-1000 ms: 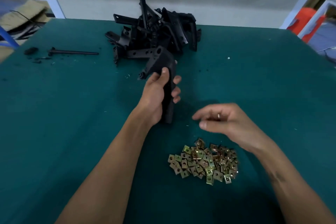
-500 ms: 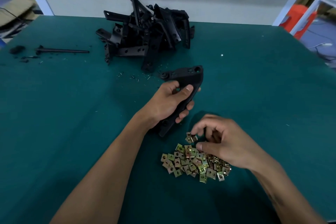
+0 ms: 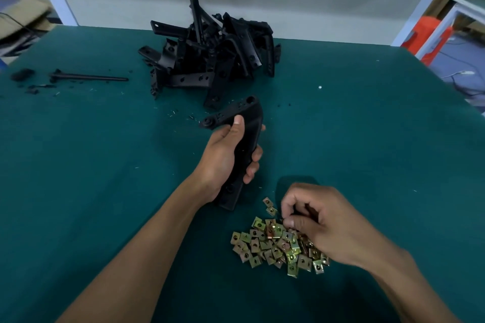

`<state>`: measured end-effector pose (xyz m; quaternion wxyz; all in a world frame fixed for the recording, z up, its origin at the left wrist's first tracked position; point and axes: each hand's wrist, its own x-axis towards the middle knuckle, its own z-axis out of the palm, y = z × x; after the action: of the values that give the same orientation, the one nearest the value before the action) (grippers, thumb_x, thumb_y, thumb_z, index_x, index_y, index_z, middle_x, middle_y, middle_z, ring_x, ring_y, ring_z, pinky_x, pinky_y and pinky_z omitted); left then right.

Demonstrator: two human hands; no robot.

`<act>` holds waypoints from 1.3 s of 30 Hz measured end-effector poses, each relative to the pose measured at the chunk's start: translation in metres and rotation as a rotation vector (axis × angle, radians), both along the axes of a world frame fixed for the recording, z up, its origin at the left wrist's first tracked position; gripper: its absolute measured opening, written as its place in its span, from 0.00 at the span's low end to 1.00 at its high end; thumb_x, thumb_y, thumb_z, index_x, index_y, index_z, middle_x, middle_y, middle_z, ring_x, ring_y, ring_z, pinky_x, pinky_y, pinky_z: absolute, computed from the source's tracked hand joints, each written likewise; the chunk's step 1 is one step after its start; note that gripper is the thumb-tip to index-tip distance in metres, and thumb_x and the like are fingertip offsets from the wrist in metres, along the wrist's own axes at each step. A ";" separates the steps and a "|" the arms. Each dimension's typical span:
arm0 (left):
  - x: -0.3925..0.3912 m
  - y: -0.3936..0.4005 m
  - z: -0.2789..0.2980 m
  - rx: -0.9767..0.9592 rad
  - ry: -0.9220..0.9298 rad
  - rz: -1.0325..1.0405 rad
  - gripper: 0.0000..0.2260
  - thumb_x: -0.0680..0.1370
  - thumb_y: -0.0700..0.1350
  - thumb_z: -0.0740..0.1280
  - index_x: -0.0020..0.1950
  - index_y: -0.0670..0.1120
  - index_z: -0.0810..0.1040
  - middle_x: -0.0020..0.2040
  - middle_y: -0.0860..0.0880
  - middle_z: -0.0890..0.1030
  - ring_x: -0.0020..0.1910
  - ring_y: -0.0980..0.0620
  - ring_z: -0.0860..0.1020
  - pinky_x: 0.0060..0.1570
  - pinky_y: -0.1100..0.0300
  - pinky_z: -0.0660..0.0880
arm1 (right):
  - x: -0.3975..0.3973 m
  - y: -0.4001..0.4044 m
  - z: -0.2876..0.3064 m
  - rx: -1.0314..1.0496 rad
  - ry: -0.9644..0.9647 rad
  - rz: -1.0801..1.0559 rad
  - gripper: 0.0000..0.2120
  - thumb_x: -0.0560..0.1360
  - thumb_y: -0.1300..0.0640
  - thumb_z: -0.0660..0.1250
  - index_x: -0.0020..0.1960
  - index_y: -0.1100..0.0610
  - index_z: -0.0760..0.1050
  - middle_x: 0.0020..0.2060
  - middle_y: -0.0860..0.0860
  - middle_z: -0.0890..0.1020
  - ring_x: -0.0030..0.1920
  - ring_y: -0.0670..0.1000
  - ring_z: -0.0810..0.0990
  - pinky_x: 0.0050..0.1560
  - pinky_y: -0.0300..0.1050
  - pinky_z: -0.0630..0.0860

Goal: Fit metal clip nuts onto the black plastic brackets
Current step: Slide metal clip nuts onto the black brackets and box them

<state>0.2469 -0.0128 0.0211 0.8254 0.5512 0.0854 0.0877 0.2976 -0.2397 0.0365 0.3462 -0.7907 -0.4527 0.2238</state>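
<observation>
My left hand [image 3: 223, 162] grips a black plastic bracket [image 3: 252, 118] round its long arm and holds it above the green table [image 3: 367, 126], bent end pointing away from me. My right hand [image 3: 328, 225] is down on the pile of brass-coloured metal clip nuts [image 3: 265, 244]. Its fingers and thumb are curled and pinch a clip nut at the pile's top edge, and the hand mostly hides that nut. Two loose clip nuts [image 3: 269, 204] lie just beyond the pile, near the bracket's lower end.
A heap of black brackets [image 3: 215, 55] lies at the back middle of the table. A thin black rod [image 3: 89, 77] and black scraps lie at the far left. An orange stool [image 3: 425, 37] stands off the table's right rear corner.
My right hand has come down from mid-air onto the clip nut pile and curled its fingers there. My left hand has swung the bracket round and brought it nearer to me.
</observation>
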 end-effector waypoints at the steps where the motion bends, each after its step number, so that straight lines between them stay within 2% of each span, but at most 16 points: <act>1: -0.002 0.001 0.001 0.018 -0.001 -0.008 0.29 0.83 0.63 0.54 0.64 0.38 0.74 0.35 0.45 0.74 0.27 0.48 0.70 0.26 0.57 0.69 | -0.001 -0.002 -0.003 0.016 0.005 -0.004 0.13 0.77 0.61 0.73 0.47 0.42 0.77 0.36 0.45 0.76 0.32 0.47 0.71 0.33 0.41 0.70; 4: -0.008 0.001 0.001 0.083 -0.012 -0.056 0.29 0.82 0.65 0.53 0.61 0.42 0.78 0.36 0.44 0.74 0.27 0.47 0.70 0.27 0.56 0.69 | -0.001 -0.003 -0.008 0.115 0.011 -0.040 0.19 0.78 0.63 0.71 0.58 0.39 0.79 0.40 0.43 0.77 0.39 0.47 0.76 0.41 0.35 0.73; 6: -0.011 0.001 0.003 0.128 -0.033 -0.088 0.29 0.83 0.64 0.51 0.60 0.43 0.79 0.36 0.42 0.74 0.27 0.46 0.70 0.27 0.56 0.69 | 0.007 0.000 -0.008 0.247 0.047 -0.093 0.16 0.79 0.64 0.68 0.54 0.44 0.83 0.42 0.45 0.79 0.43 0.47 0.78 0.45 0.34 0.73; 8: -0.012 -0.001 0.004 0.207 -0.050 -0.108 0.29 0.84 0.62 0.51 0.53 0.38 0.77 0.36 0.42 0.75 0.26 0.47 0.71 0.26 0.56 0.69 | 0.018 0.007 -0.008 0.391 0.242 -0.242 0.13 0.79 0.66 0.67 0.50 0.49 0.85 0.37 0.46 0.78 0.36 0.45 0.74 0.39 0.37 0.71; 10: -0.011 -0.006 0.005 0.286 -0.056 -0.110 0.27 0.84 0.61 0.53 0.43 0.39 0.74 0.35 0.42 0.76 0.25 0.47 0.72 0.24 0.57 0.70 | 0.033 0.019 -0.009 0.549 0.550 -0.443 0.09 0.78 0.63 0.67 0.48 0.54 0.86 0.34 0.49 0.75 0.34 0.47 0.70 0.34 0.38 0.71; 12: -0.011 -0.010 0.006 0.308 -0.065 -0.102 0.20 0.84 0.59 0.56 0.41 0.47 0.75 0.35 0.43 0.76 0.24 0.48 0.72 0.23 0.58 0.71 | 0.050 0.034 -0.008 0.717 0.828 -0.553 0.07 0.77 0.64 0.68 0.51 0.58 0.85 0.38 0.52 0.77 0.37 0.47 0.73 0.36 0.38 0.76; 14: -0.010 -0.008 0.005 0.316 -0.069 -0.093 0.15 0.83 0.57 0.59 0.44 0.50 0.76 0.35 0.44 0.76 0.23 0.48 0.72 0.22 0.59 0.71 | 0.067 0.050 -0.006 0.828 0.939 -0.595 0.08 0.79 0.66 0.66 0.53 0.61 0.83 0.41 0.53 0.79 0.39 0.47 0.75 0.39 0.38 0.78; 17: -0.012 0.005 0.006 0.456 0.033 -0.076 0.14 0.84 0.54 0.61 0.54 0.44 0.76 0.34 0.47 0.77 0.23 0.47 0.73 0.23 0.58 0.72 | 0.081 0.074 -0.005 0.872 0.885 -0.585 0.08 0.80 0.66 0.67 0.54 0.60 0.84 0.40 0.52 0.79 0.39 0.47 0.76 0.41 0.40 0.78; 21: -0.020 0.028 0.015 0.869 0.178 -0.009 0.14 0.79 0.61 0.64 0.46 0.52 0.76 0.30 0.47 0.79 0.24 0.48 0.78 0.24 0.54 0.76 | 0.081 0.091 -0.011 0.847 0.772 -0.501 0.07 0.77 0.63 0.70 0.53 0.56 0.86 0.39 0.49 0.79 0.40 0.47 0.75 0.43 0.42 0.77; 24: -0.022 0.038 0.023 1.396 0.221 0.023 0.24 0.76 0.70 0.51 0.52 0.56 0.78 0.32 0.51 0.79 0.30 0.51 0.79 0.34 0.51 0.79 | 0.075 0.089 -0.016 0.806 0.724 -0.394 0.08 0.74 0.59 0.72 0.51 0.54 0.87 0.36 0.49 0.80 0.37 0.47 0.74 0.40 0.41 0.75; 26: -0.019 0.034 0.023 1.791 0.293 0.132 0.24 0.79 0.66 0.46 0.56 0.57 0.77 0.39 0.52 0.80 0.39 0.45 0.80 0.39 0.51 0.77 | 0.073 0.088 -0.015 0.763 0.717 -0.342 0.07 0.74 0.59 0.72 0.50 0.54 0.87 0.34 0.51 0.79 0.35 0.48 0.74 0.36 0.41 0.74; 27: -0.018 0.029 0.022 1.829 0.286 0.195 0.17 0.81 0.62 0.49 0.56 0.59 0.75 0.40 0.52 0.80 0.41 0.42 0.80 0.37 0.52 0.74 | 0.073 0.088 -0.014 0.749 0.719 -0.328 0.07 0.74 0.59 0.72 0.49 0.54 0.87 0.34 0.52 0.79 0.35 0.49 0.74 0.35 0.41 0.73; 29: -0.013 0.020 0.020 1.695 0.279 0.265 0.02 0.82 0.53 0.59 0.52 0.58 0.70 0.38 0.53 0.75 0.39 0.40 0.77 0.34 0.52 0.68 | 0.072 0.087 -0.012 0.734 0.720 -0.323 0.07 0.75 0.61 0.71 0.48 0.54 0.87 0.34 0.53 0.80 0.35 0.50 0.76 0.34 0.41 0.73; 33: -0.004 0.012 0.011 1.651 0.264 0.342 0.04 0.81 0.46 0.62 0.47 0.53 0.68 0.34 0.54 0.70 0.34 0.40 0.74 0.32 0.54 0.62 | 0.070 0.087 -0.011 0.763 0.709 -0.328 0.11 0.77 0.68 0.69 0.45 0.56 0.86 0.37 0.55 0.83 0.37 0.51 0.80 0.36 0.40 0.76; 36: -0.003 0.012 0.003 1.700 0.206 0.350 0.12 0.83 0.55 0.58 0.44 0.50 0.64 0.37 0.46 0.78 0.36 0.37 0.78 0.33 0.53 0.63 | 0.068 0.088 -0.011 0.772 0.677 -0.388 0.10 0.77 0.68 0.70 0.43 0.57 0.86 0.37 0.55 0.83 0.36 0.51 0.80 0.37 0.42 0.76; 39: -0.004 0.012 -0.002 1.715 0.166 0.344 0.19 0.82 0.63 0.46 0.47 0.50 0.66 0.37 0.48 0.79 0.35 0.39 0.78 0.32 0.53 0.64 | 0.065 0.091 -0.013 0.740 0.553 -0.424 0.11 0.78 0.67 0.70 0.42 0.54 0.85 0.36 0.54 0.83 0.36 0.52 0.78 0.37 0.43 0.76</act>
<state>0.2432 -0.0008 0.0188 0.0933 0.9655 0.1318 0.2044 0.3627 -0.1489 0.0239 0.7477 -0.6008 -0.2228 0.1743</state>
